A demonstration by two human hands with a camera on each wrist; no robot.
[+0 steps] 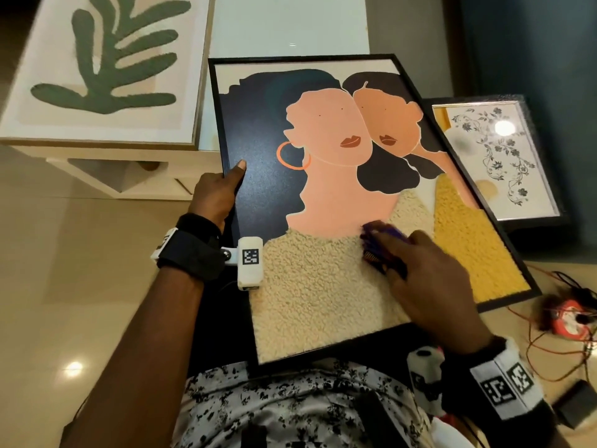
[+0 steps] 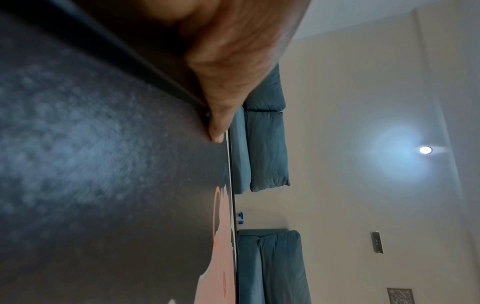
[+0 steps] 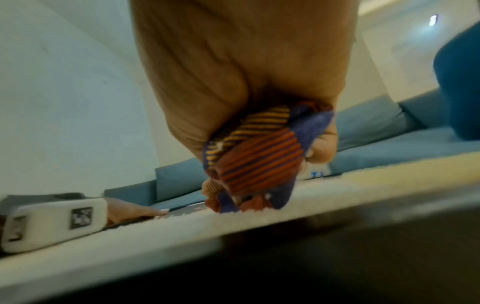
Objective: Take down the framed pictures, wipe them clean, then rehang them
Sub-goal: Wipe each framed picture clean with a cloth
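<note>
Large black-framed picture (image 1: 323, 189) of 2 faces lies tilted across the person's lap, its lower edge against the patterned shirt (image 1: 290, 405).

Left hand (image 1: 216, 195) grips the picture's left frame edge; thumb (image 2: 217, 131) lies on the glass over the dark blue area, remaining fingers wrapped behind the frame, out of view.

Right hand (image 1: 429, 276) is curled around a bunched striped cloth (image 3: 254, 156), purple with orange and yellow bands, and presses it onto the glass over the cream textured area, near the picture's middle.

Leaf picture (image 1: 106, 66) in a light frame lies on the white table (image 1: 135, 176), to the left. Floral picture (image 1: 497, 156) in a dark frame lies to the right, partly under the large picture's right edge. Orange wires (image 1: 555, 344) lie on the floor at right. Blue sofa (image 2: 267, 148) stands against the wall.
</note>
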